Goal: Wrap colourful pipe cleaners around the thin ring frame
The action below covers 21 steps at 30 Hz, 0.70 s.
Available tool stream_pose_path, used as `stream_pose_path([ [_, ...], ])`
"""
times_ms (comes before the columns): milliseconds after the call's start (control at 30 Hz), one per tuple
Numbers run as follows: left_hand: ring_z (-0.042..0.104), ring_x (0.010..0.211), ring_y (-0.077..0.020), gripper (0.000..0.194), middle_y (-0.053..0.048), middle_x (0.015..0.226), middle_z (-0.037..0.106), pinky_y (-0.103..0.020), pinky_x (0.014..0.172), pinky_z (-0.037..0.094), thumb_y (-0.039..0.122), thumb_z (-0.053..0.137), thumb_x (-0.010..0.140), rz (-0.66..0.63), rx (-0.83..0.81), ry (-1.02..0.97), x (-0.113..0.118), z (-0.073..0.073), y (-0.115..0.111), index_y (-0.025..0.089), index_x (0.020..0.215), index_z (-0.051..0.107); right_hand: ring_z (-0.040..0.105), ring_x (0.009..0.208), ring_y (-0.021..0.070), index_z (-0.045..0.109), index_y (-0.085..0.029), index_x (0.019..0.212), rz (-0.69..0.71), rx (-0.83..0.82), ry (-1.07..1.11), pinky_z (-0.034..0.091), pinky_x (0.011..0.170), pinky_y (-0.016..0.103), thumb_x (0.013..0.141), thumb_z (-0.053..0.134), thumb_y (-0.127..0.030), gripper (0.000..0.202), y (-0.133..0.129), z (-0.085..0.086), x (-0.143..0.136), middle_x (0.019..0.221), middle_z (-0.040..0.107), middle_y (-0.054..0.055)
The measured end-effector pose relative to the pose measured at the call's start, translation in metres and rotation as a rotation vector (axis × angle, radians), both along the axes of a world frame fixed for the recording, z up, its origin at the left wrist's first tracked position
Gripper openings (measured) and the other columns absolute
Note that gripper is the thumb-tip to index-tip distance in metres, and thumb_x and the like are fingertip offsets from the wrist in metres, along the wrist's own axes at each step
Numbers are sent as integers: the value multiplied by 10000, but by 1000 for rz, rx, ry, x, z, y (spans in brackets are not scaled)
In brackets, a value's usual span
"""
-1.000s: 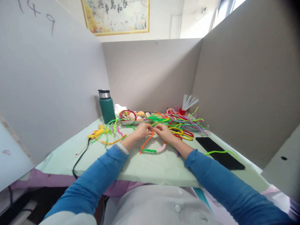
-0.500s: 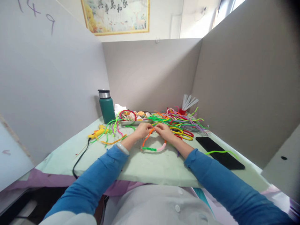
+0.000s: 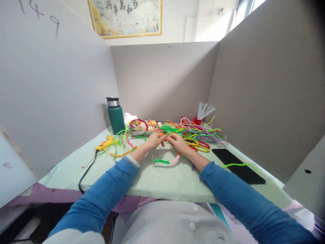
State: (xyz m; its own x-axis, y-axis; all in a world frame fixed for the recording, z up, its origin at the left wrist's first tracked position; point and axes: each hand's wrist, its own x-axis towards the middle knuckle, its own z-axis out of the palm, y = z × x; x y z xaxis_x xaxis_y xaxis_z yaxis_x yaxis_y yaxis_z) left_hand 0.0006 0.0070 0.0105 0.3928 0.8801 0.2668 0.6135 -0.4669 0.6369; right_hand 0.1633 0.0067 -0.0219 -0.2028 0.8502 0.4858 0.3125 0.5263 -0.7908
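An orange fuzzy stem point(image 3: 155, 127) and a strip point(image 3: 164, 162) banded green, pink and orange brighten a pale green tablecloth point(image 3: 157, 183), alongside blue sleeves point(image 3: 101, 196) and a yellow glue gun point(image 3: 104, 145).

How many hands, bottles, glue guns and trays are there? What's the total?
Bare left hand and right hand: 2
Tall teal-green cylindrical bottle: 1
Yellow corded glue gun: 1
Shiny silver metal tray: 1
Total: 5
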Motion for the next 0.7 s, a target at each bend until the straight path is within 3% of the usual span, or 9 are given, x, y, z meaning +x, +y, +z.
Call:
stream_pose_path([
  [200,381,355,-43,427,-38,677,659,-176,368,306,466,431,788,-37,-81,-18,0,1,-3,115,856,666,345,475,82,518,-165,689,3,-3,-31,260,458,216,750,470,-368,217,0,-1,1,527,440,-46],
  [700,429,382,-51,271,-19,653,638,-184,421,352,347,507,750,32,54,79,4,3,-7,129,754,668,370,501,93,481,-172,612,-9,25,-7,292,497,226,749,442,-343,222,1,1,0,520,437,-42],
])
